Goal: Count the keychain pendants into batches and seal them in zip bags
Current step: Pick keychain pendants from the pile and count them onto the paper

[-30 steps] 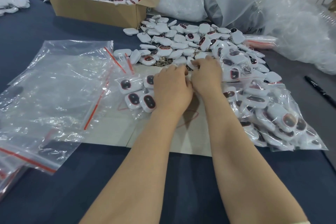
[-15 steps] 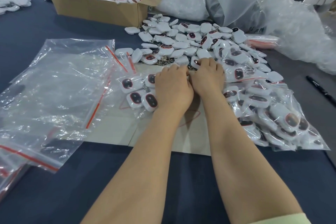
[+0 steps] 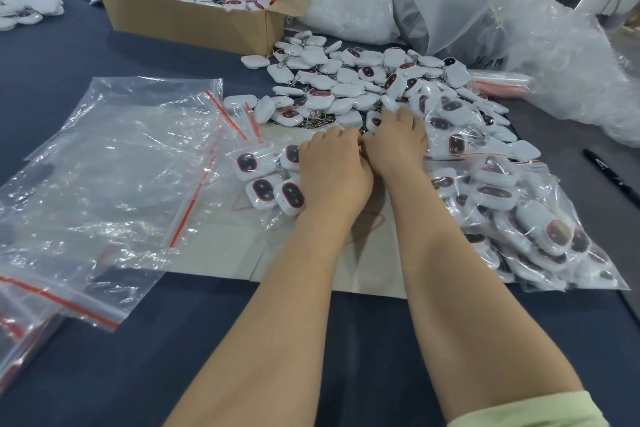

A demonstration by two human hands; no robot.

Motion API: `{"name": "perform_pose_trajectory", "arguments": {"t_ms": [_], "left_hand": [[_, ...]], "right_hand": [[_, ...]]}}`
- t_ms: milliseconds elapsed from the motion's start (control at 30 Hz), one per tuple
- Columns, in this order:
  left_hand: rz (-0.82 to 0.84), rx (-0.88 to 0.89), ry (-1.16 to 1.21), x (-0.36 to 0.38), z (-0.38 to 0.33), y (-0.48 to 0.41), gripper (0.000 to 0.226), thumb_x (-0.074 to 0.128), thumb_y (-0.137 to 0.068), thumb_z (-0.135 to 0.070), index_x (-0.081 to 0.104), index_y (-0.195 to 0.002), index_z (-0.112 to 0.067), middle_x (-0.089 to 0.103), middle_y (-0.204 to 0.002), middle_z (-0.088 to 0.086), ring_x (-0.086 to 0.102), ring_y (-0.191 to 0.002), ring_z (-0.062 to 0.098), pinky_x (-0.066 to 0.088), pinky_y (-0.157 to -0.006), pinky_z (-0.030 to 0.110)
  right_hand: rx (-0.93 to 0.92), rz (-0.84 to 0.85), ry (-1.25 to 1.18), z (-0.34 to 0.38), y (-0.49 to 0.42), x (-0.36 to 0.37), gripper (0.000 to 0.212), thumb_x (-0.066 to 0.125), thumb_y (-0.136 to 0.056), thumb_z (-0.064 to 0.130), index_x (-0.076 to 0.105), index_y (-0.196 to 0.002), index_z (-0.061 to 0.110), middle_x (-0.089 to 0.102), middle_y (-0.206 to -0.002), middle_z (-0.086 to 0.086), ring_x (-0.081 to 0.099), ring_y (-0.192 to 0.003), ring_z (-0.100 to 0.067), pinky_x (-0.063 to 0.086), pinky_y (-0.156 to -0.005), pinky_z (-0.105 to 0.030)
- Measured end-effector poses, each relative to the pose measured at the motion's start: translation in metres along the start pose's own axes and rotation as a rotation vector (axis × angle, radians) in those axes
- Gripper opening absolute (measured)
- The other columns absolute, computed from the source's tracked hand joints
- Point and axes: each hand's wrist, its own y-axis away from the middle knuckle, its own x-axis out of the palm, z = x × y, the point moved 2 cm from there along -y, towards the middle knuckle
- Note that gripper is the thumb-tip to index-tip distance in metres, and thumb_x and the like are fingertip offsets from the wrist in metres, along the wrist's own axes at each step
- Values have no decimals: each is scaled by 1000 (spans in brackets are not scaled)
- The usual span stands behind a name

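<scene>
Head view: the part-filled zip bag (image 3: pixel 263 180) lies just short of the loose pendant pile (image 3: pixel 346 80), mostly left of the left hand (image 3: pixel 332 170) resting on it. The right hand (image 3: pixel 394 146) touches alongside, nearer the pile. Both hands' fingertips are hidden, so I cannot tell their grip.

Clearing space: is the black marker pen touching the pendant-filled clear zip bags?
Apart. Head view shows bare table between black marker pen and filled zip bags.
</scene>
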Motion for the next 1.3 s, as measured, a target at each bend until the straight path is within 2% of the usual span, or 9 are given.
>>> {"name": "perform_pose_trajectory", "arguments": {"t_ms": [100,233,467,633,700,767,933,1067,1300], "left_hand": [[-14,4,24,0,-1,1,26,45,-87,-16,59,-110,-15,60,-107,6,51,-103,28,32,-83,36],[-15,9,45,-1,0,1,24,47,-88,-20,60,-107,-15,61,-103,5,51,-101,27,32,-82,35],[-16,15,57,-2,0,2,22,46,-89,-22,59,-107,-16,60,-101,4,51,-99,25,30,-80,33],[-4,14,36,0,0,1,24,47,-89,-23,59,-109,-16,60,-105,5,51,-102,27,33,-83,36],[3,14,28,0,0,0,24,47,-89,-23,58,-109,-16,60,-106,5,51,-103,28,33,-82,36],[7,12,32,1,1,1,24,48,-89,-23,58,-109,-16,60,-106,5,51,-103,28,33,-83,36],[-6,9,23,0,-1,0,24,48,-88,-23,60,-108,-16,61,-106,5,51,-103,28,32,-82,36],[-17,7,6,-1,-1,0,19,47,-87,-23,60,-101,-17,61,-103,5,53,-101,27,33,-80,36],[7,26,-42,0,-1,0,25,46,-89,-23,63,-108,-22,61,-106,5,52,-104,28,34,-82,36]], "right_hand": [[2,-177,-125,-2,3,-3,52,45,-94,15,36,-144,8,29,-150,-17,28,-138,-33,22,-114,-41],[48,-258,-220,-6,4,-3,34,48,-94,13,47,-128,9,43,-136,-13,51,-115,-29,38,-88,-32],[118,-321,-285,-10,6,-4,21,46,-92,3,48,-111,12,59,-112,-8,56,-100,-27,42,-77,-33],[72,-479,-807,-6,14,-19,17,49,-94,9,38,-105,15,51,-87,4,51,-71,-6,38,-57,-12],[78,-434,-1067,-1,12,-27,23,56,-93,11,41,-109,16,52,-94,4,57,-80,-3,44,-66,-8],[148,-292,-1343,3,8,-29,23,62,-91,10,51,-112,12,59,-100,0,62,-93,-14,52,-82,-23],[294,54,-1952,4,14,-11,8,57,-94,4,61,-100,7,64,-87,-5,59,-73,-15,50,-68,-25],[255,80,-1880,4,16,-1,7,47,-101,14,52,-99,11,57,-98,-12,65,-68,-18,58,-64,-30],[149,51,-1549,4,15,2,12,50,-97,4,57,-103,-3,64,-80,-7,63,-62,-11,53,-58,-23]]}}
